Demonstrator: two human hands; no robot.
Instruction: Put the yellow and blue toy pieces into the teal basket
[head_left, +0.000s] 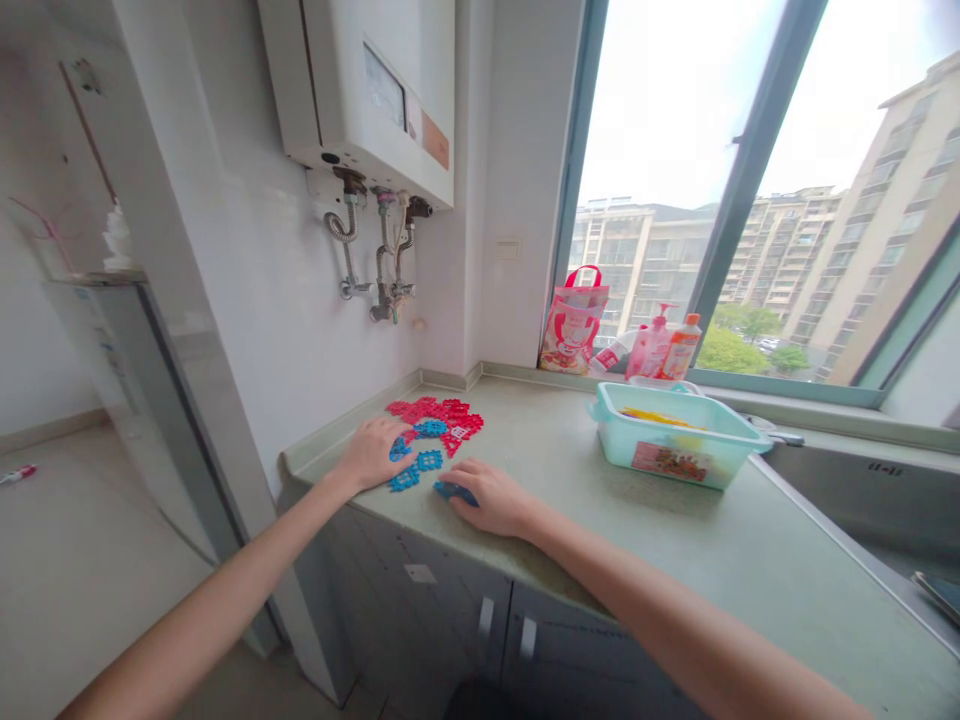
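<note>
My left hand (375, 453) rests at the counter's left end, its fingers and thumb closed around a blue interlocking plastic piece (400, 449). To its right, my right hand (487, 497) grips another blue piece (454, 491), partly covered by the fingers, low over the counter near the front edge. Between the hands lie loose blue square pieces with notched edges, one (429, 460) flat on the counter and one (405, 479) nearer the edge. Behind them spreads a pile of red interlocking pieces (427, 408), with a blue piece (431, 428) at its front.
A light-green plastic basket (675, 455) holding yellow pieces (660, 416) stands right of my hands on the counter (570, 510). Beyond it is a metal sink (862, 500). Bottles (679, 347) and a pink bag (574, 325) line the windowsill. A water heater (375, 90) hangs above.
</note>
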